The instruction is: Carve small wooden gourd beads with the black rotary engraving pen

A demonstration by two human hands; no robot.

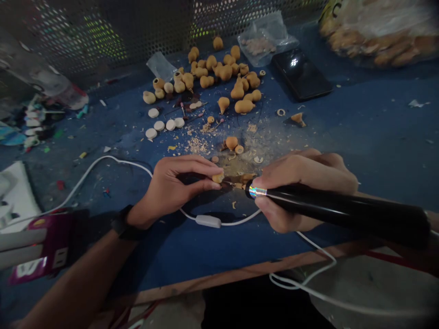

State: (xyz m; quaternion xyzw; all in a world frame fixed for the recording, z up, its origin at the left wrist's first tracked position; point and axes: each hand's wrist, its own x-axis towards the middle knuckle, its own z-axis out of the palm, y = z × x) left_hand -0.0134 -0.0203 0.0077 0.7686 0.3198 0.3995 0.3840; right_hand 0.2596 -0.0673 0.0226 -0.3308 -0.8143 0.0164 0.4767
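Above tabletop (377, 137) | left hand (173, 185) pinching gourd (217, 178) steady | right hand (295, 189) pinching engraver (338, 208), tip at gourd

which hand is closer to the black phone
Right. The right hand gripping the black rotary tool lies straight in front of the phone; the left hand pinching a small tan piece lies farther off, front and left of it.

The left-hand grip (174, 185) is pinching a tiny tan gourd (217, 178) while the right-hand grip (295, 192) is pressing a black pen-style rotary engraver (336, 208) against it, above a blue worktop (360, 137) scattered with pale shavings (197, 145) and more gourds (219, 75).
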